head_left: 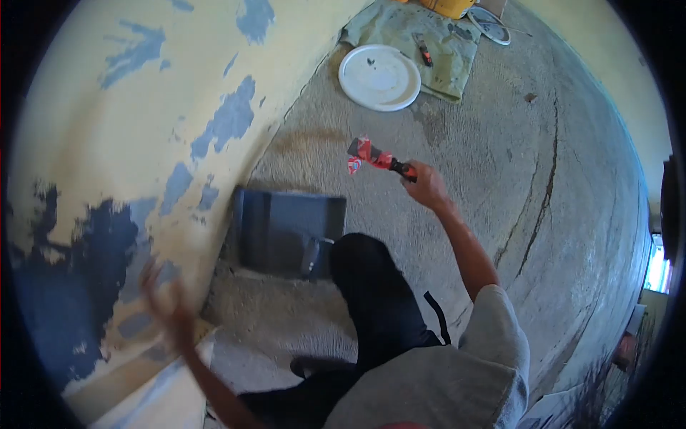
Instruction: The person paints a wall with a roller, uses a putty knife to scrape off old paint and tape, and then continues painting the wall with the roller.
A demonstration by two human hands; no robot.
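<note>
My right hand [427, 186] is closed around the black handle of a putty knife [382, 159], whose blade end is partly wrapped in red and white material. The tool is held above the concrete floor. At the lower left, my left hand [170, 304] is blurred, with fingers spread and nothing in them, close to the patched wall [161, 187]. Between my hands, a dark rectangular tray [275, 229] sits on the floor against the wall. A tool with a pale blade [310, 256] lies in it, beside my bent knee.
A white round lid [379, 77] lies on the floor beside a green cloth [450, 75], which holds a red and black knife [424, 51]. Behind are a yellow container [450, 7] and another lid [489, 26]. Cracks run through the floor [500, 143].
</note>
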